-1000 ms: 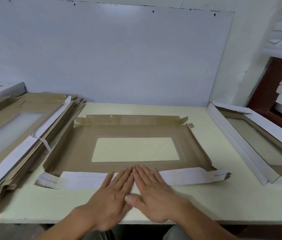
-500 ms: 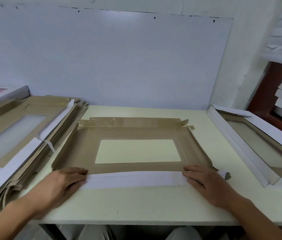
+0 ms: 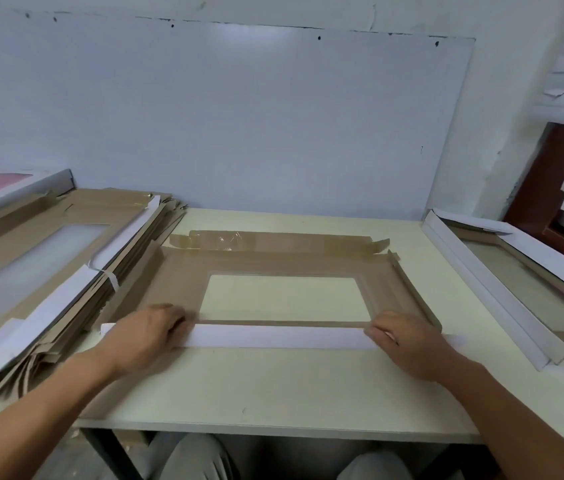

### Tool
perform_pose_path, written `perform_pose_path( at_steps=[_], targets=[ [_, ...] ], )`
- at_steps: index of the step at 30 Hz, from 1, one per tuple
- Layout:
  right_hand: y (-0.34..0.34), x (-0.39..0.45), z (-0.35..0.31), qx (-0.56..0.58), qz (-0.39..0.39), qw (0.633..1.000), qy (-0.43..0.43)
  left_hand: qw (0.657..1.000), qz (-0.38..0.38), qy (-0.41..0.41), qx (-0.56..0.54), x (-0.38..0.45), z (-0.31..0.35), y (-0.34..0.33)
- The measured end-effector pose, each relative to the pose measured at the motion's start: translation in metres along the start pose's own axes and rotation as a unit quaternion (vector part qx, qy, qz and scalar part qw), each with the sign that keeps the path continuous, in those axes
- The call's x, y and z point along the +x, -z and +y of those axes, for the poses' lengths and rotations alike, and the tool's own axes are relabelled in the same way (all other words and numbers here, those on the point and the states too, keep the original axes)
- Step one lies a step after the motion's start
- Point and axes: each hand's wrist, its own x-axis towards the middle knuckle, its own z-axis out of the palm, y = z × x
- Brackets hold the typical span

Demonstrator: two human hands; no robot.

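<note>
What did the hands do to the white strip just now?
Both hands slid apart from the middle of the white flap to its ends. The left hand and the right hand took hold of it there and folded it up from lying flat. The brown cardboard sheet, the stack on the left and the folded box on the right stayed put.

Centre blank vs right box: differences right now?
The centre blank lies mostly flat; the right box has its visible walls standing. The centre blank's near flap is raised, gripped by the left hand and right hand; nothing touches the right box. The centre blank sits square to the table edge, the right box angled. Both are brown board with a rectangular window.
</note>
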Motion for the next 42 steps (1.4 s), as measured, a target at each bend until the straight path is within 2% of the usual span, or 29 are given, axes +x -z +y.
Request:
perform_pose_path(
  at_steps=[3, 5, 7, 9, 11, 13, 17, 20, 23, 26, 29, 30, 33, 35, 39, 40, 42],
  targets=[
    [-0.001, 0.012, -0.01, 0.0, -0.024, 0.998, -0.052, 0.992, -0.028, 0.094, 0.073, 0.015, 0.015, -0.015],
    [-0.004, 0.018, -0.021, -0.018, -0.043, 0.997, -0.065, 0.985, -0.033, 0.124, 0.116, 0.021, 0.03, -0.02],
    [-0.014, 0.023, -0.039, -0.061, -0.053, 0.996, -0.044, 0.986, -0.038, 0.101, 0.128, 0.027, 0.049, -0.031],
    [-0.031, 0.025, -0.067, -0.083, -0.077, 0.994, 0.007, 0.996, -0.054, 0.045, 0.057, 0.033, 0.079, -0.041],
    [-0.05, 0.027, -0.093, -0.089, -0.129, 0.987, 0.033, 0.994, -0.105, 0.007, 0.013, 0.039, 0.109, -0.051],
    [-0.064, 0.03, -0.103, -0.097, -0.168, 0.98, 0.03, 0.987, -0.158, -0.012, 0.023, 0.043, 0.121, -0.059],
    [-0.054, 0.022, -0.062, -0.111, -0.164, 0.98, 0.001, 0.981, -0.191, 0.024, 0.013, 0.033, 0.083, -0.053],
    [-0.035, 0.006, -0.017, -0.116, -0.155, 0.978, -0.075, 0.974, -0.198, 0.1, 0.035, 0.013, 0.028, -0.036],
    [-0.024, -0.006, 0.017, -0.116, -0.141, 0.974, -0.132, 0.969, -0.205, 0.127, 0.048, 0.0, 0.002, -0.026],
    [-0.012, -0.02, 0.036, -0.139, -0.137, 0.973, -0.121, 0.974, -0.175, 0.127, 0.061, -0.003, 0.006, -0.028],
    [0.013, -0.027, 0.038, -0.183, -0.048, 0.979, -0.075, 0.983, -0.099, 0.124, 0.094, -0.004, 0.017, -0.029],
    [0.024, -0.026, 0.031, -0.201, -0.044, 0.976, -0.064, 0.985, -0.077, 0.118, 0.102, -0.003, 0.024, -0.027],
    [0.034, -0.019, -0.004, -0.196, -0.139, 0.97, -0.041, 0.989, -0.024, 0.073, 0.126, -0.004, 0.062, -0.017],
    [0.033, -0.015, -0.03, -0.16, -0.201, 0.966, -0.029, 0.995, 0.046, 0.032, 0.084, -0.004, 0.1, -0.005],
    [0.017, 0.002, -0.087, -0.046, -0.275, 0.96, 0.018, 0.996, 0.018, -0.026, -0.077, -0.017, 0.154, 0.008],
    [0.005, 0.009, -0.106, -0.014, -0.273, 0.962, 0.011, 0.994, 0.011, -0.057, -0.088, -0.028, 0.165, 0.007],
    [-0.036, 0.018, -0.141, 0.002, -0.191, 0.981, -0.033, 0.987, 0.002, -0.099, -0.13, -0.027, 0.19, -0.006]
  ],
)
